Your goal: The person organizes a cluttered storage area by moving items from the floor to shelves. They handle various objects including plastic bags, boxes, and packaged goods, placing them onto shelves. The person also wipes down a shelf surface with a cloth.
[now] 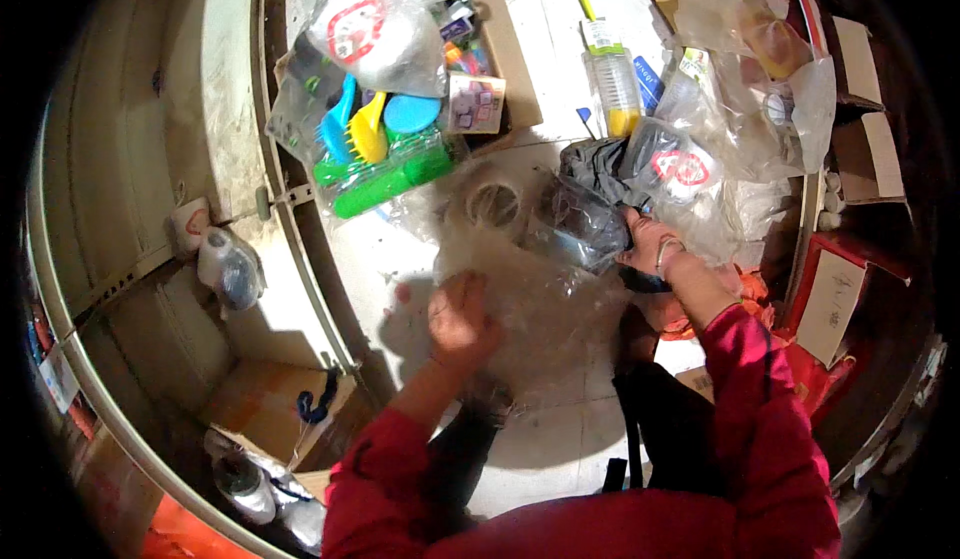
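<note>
A large clear plastic bag (540, 311) spreads between my hands above the tiled floor. My left hand (461, 322), blurred, is curled closed at the bag's left edge and appears to grip it. Inside or behind the film a round, ring-shaped clear item (495, 205) shows; which of the two I cannot tell. My right hand (646, 242) holds the right side of a dark item in clear wrap (581, 221), its fingertips partly hidden. Just beyond that hand lies a clear pack with a red printed mark (679, 169), beside crumpled dark plastic (596, 165).
At the upper left, a cardboard box (510, 56) stands by a white bag (375, 33), blue and yellow brushes (367, 129) and green packs (394, 184). A packaged yellow-handled tool (609, 78) lies ahead. Metal shelving (300, 259) borders the left; a red box (832, 296) stands right.
</note>
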Motion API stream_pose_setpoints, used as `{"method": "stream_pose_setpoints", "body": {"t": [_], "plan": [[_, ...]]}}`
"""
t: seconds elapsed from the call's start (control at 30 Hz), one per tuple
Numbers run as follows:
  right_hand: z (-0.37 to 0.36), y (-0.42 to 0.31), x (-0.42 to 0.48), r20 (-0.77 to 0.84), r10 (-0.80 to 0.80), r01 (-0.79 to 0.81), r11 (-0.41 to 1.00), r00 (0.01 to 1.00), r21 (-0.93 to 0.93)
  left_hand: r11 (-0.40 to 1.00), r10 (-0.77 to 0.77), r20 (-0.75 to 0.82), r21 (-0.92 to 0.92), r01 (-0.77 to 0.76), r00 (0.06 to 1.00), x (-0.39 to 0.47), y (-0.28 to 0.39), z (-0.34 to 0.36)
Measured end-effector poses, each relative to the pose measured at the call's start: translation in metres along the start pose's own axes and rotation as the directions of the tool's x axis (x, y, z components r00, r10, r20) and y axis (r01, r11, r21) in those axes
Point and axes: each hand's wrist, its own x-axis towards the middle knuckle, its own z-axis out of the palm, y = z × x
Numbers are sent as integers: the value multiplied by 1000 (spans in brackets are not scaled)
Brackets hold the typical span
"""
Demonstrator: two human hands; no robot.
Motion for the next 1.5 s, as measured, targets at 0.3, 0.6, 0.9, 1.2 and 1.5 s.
{"method": "stream_pose_setpoints", "body": {"t": [0.3,0.6,0.9,1.2,1.5], "plan": [[-23,45,32,113,-269,249,955,956,162,810,484,111,319,-492,868,78,26,-31],[-32,27,25,200,-292,315,944,935,-96,697,-248,4,-694,181,969,38,-62,-61],[-1,29,21,69,-298,304,947,952,-99,-59,-860,120,-989,137,496,-80,-74,-82],[-40,29,-41,-176,-453,451,891,874,-58,-86,-794,60,-996,-15,605,-41,-66,-68],[-116,60,-11,-618,-234,68,958,750,-279,-38,-587,-58,-994,-99,808,-17,-76,-64]]}}
